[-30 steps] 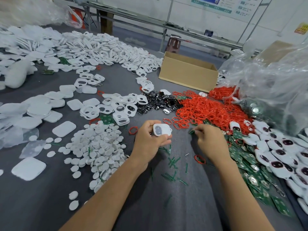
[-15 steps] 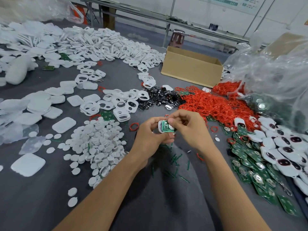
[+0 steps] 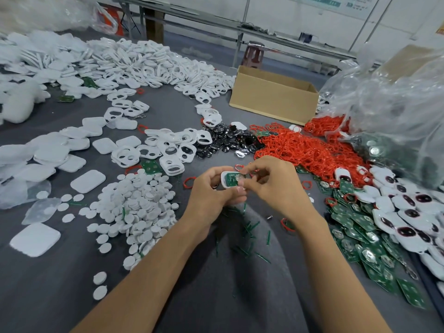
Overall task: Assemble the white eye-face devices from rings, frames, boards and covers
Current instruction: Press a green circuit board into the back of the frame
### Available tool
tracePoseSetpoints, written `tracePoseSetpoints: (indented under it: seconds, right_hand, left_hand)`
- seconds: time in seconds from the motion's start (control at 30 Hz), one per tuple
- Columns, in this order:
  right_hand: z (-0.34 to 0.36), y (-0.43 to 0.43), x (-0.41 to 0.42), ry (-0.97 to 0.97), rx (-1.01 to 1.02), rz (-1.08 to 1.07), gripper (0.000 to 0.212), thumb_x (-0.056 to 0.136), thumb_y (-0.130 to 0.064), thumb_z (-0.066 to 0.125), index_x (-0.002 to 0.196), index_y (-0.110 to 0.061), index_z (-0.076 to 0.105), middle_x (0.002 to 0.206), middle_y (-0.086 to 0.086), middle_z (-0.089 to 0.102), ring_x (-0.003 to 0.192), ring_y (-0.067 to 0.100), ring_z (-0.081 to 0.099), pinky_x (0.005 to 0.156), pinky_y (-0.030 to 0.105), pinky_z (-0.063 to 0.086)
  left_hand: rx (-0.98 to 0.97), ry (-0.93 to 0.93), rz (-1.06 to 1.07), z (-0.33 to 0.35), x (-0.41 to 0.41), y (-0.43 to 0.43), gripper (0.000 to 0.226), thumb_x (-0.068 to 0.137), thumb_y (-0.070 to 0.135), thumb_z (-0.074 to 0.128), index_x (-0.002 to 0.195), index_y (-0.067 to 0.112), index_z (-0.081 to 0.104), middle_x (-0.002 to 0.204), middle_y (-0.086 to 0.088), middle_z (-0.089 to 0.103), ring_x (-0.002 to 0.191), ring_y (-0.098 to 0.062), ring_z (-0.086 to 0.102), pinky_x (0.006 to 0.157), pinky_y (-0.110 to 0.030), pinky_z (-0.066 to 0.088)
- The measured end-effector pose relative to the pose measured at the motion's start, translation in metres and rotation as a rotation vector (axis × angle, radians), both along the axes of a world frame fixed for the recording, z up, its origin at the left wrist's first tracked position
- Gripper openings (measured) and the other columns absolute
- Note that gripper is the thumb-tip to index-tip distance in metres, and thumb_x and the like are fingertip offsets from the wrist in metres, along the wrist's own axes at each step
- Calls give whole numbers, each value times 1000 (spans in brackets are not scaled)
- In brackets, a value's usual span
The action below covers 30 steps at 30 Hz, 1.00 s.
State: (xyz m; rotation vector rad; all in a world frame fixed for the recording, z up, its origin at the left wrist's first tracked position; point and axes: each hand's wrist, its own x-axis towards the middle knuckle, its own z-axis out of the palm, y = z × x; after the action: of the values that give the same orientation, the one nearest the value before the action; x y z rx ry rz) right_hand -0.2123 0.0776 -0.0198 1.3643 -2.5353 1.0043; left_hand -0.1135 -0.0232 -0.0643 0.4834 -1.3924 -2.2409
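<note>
A small white device shell with a green board set in it sits in my left hand, whose fingers curl round it at table centre. My right hand pinches the board's right side with thumb and fingertips. Red rings are heaped just behind the hands. White eye-hole frames lie to the left of them, black lenses between. Green boards and finished eye-face devices spread along the right.
White round discs are piled at the left, flat white covers beyond them. An open cardboard box stands at the back. A clear plastic bag of parts bulges at the right. Green snipped strips litter the grey table.
My right hand came from the pile on the right with a green board and joined my left hand; the shell is turned over and the board now lies inside it.
</note>
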Motion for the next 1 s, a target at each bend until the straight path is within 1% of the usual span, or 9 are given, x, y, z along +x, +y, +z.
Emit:
tracePoseSetpoints:
  seconds: [0.07, 0.2, 0.3, 0.43, 0.53, 0.6, 0.73, 0.83, 1.0]
  right_hand:
    - [1, 0, 0, 18, 17, 11, 13, 74, -10, 80, 85, -9, 75, 79, 2, 64, 64, 13, 56, 66, 20, 45]
    - [3, 2, 1, 40, 15, 37, 10, 74, -13, 80, 82, -11, 74, 70, -15, 54, 64, 8, 53, 61, 11, 36]
    - [3, 3, 1, -2, -43, 48, 10, 74, -14, 81, 81, -11, 74, 66, -18, 52, 63, 5, 51, 60, 9, 35]
    - [1, 2, 1, -6, -28, 57, 11, 74, -14, 81, 83, -11, 74, 70, -15, 56, 66, 9, 54, 61, 11, 36]
    - [-2, 1, 1, -14, -17, 53, 13, 74, -14, 80, 85, -11, 74, 75, -3, 62, 68, 14, 57, 63, 19, 41]
    - [-3, 1, 1, -15, -12, 41, 14, 74, -15, 80, 86, -12, 74, 77, 1, 65, 69, 15, 58, 65, 22, 43]
    - [-4, 1, 0, -11, -9, 23, 13, 74, -17, 80, 85, -15, 73, 77, 1, 67, 68, 14, 59, 65, 23, 42]
    - [-4, 0, 1, -17, -12, 9, 14, 74, -22, 80, 86, -18, 74, 76, 1, 67, 69, 13, 59, 64, 24, 44]
    - [-3, 0, 3, -2, -6, -4, 14, 74, -19, 80, 87, -18, 74, 74, -6, 63, 68, 11, 58, 64, 25, 44]
  left_hand:
    - [-10, -7, 4, 0, 0, 0, 36, 76, -16, 70, 99, 11, 63, 110, -23, 65, 76, -25, 69, 67, -28, 60]
    - [-20, -4, 0, -1, -1, 0, 35, 77, -16, 68, 99, 11, 63, 106, -19, 66, 73, -19, 71, 66, -28, 60]
    - [-13, -1, -8, -1, 0, 0, 34, 78, -14, 69, 100, 11, 63, 106, -17, 67, 75, -19, 72, 67, -28, 60]
    - [-6, 5, -16, 0, -1, 0, 35, 79, -16, 66, 101, 10, 62, 100, -13, 67, 75, -17, 69, 69, -29, 61]
    - [-13, 5, -18, 0, -1, 0, 37, 80, -19, 63, 102, 10, 62, 98, -9, 67, 78, -17, 68, 71, -29, 61]
    - [-18, 0, -16, 0, -2, 0, 37, 81, -20, 61, 101, 10, 62, 96, -8, 68, 79, -16, 67, 72, -29, 61]
    - [34, -9, -9, 1, -3, -1, 28, 85, -14, 58, 99, 9, 64, 92, -10, 69, 70, -15, 69, 72, -30, 61]
    - [65, 2, -11, 1, -4, -2, 23, 88, -10, 58, 100, 9, 65, 86, -7, 72, 70, -17, 70, 70, -30, 61]
    - [59, 8, -19, -1, -3, -4, 27, 87, -14, 56, 101, 8, 64, 85, -6, 72, 71, -16, 70, 69, -28, 60]
